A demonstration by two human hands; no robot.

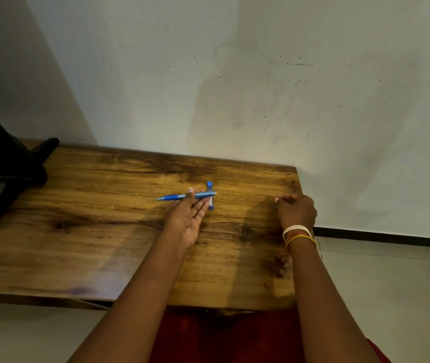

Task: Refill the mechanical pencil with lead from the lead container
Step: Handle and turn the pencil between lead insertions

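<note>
Two hands: left hand (186, 218) wide at pencil (179, 197) over lead container (210, 196); right hand (296, 212) fisted, contents unclear.

Mech pencil (179, 197): blue, translucent barrel w/ darker blue grip section, lying roughly horizontal, tip pointing left, rear end to the right. Mid-barrel partly covered, so can't tell if resting on the desk (90, 205) or lifted. Lead container (210, 195): small blue rectangular case w/ pale label, oriented front-to-back, crossing under pencil's rear end; cap end points away.
</note>
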